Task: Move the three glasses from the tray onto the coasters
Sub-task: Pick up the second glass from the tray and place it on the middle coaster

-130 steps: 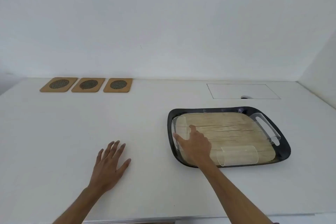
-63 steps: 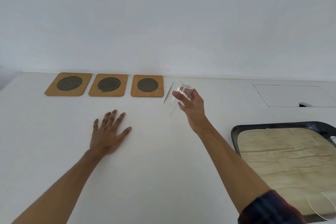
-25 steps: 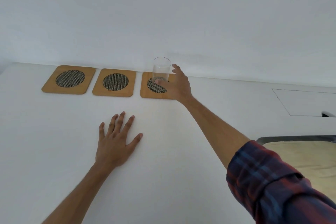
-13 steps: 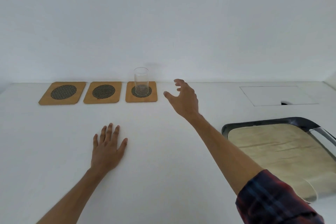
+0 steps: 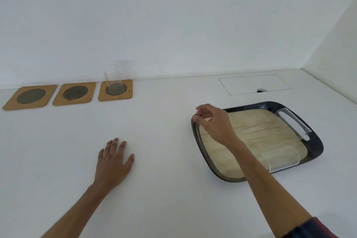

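A row of wooden coasters lies at the back left. One clear glass (image 5: 113, 77) stands upright on the right coaster (image 5: 115, 90); the middle coaster (image 5: 75, 93) and the left coaster (image 5: 30, 96) are bare. A black tray (image 5: 314, 142) with a wood-look inlay sits at the right. On it a glass (image 5: 281, 161) lies on its side near the front edge, and another glass (image 5: 293, 122) lies along the right rim. My right hand (image 5: 213, 121) hovers over the tray's back left corner, fingers loosely curled and holding nothing. My left hand (image 5: 114, 162) rests flat on the counter.
The white counter (image 5: 166, 141) meets a white wall at the back and another on the right. A rectangular cover plate with a small notch (image 5: 255, 84) is set into the counter behind the tray.
My right hand set the glass on the right coaster, let go and swung back right to the tray. The view followed to the right. My left hand stayed flat.
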Demonstrator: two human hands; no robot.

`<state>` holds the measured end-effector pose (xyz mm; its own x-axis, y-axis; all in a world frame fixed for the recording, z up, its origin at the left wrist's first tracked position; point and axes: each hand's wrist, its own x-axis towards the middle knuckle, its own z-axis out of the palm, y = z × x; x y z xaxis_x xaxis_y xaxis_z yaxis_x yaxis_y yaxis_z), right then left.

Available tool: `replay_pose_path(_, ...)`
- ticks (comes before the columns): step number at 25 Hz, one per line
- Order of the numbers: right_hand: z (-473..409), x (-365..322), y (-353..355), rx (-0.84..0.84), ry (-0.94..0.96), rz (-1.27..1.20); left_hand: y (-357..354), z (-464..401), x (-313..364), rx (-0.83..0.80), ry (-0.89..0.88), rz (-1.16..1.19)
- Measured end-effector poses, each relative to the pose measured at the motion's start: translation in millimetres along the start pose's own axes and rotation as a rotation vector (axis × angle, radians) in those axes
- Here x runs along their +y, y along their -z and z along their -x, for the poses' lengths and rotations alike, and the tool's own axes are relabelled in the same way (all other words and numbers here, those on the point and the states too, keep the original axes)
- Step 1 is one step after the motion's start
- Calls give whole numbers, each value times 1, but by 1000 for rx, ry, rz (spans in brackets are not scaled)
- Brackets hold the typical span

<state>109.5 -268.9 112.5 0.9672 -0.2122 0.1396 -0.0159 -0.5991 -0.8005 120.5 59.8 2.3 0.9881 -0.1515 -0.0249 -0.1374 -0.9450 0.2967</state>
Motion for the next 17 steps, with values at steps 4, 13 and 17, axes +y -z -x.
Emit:
replay_pose_path(4,28,44,59,-56,8,116,-8,13,45,35,16,14)
replay_pose_path(13,65,127,180,-342,-102,390,-30,36,113,79,4,15)
replay_pose_path(17,61,148,203,-508,-119,493,-36,40,131,66,-12,8)
